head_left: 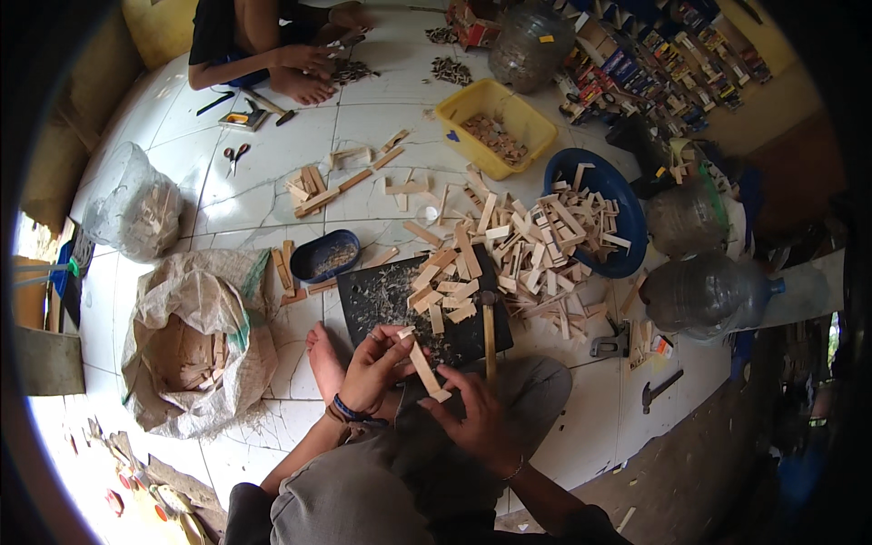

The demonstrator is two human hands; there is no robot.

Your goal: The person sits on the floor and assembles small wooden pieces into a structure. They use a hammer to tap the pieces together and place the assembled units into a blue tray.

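Observation:
My left hand (365, 374) is closed on the upper end of a small pale wooden piece (423, 365), a flat strip with a short block at each end. It is held tilted above my lap. Around the lower end, my right hand (472, 416) has its thumb and fingers apart; whether they touch the wood I cannot tell. Just beyond lies a black board (368, 295), strewn with shavings and bearing a heap of wooden blocks (438, 272). A hammer (490, 338) lies at the board's right side, its handle toward my lap.
A large pile of wooden pieces (545, 241) spills from a blue basin (627, 204). Left are an open sack (150, 363) and a blue oval tray (350, 263). A staple gun (610, 343) and another hammer (661, 391) lie right. A person (263, 59) works at the far left.

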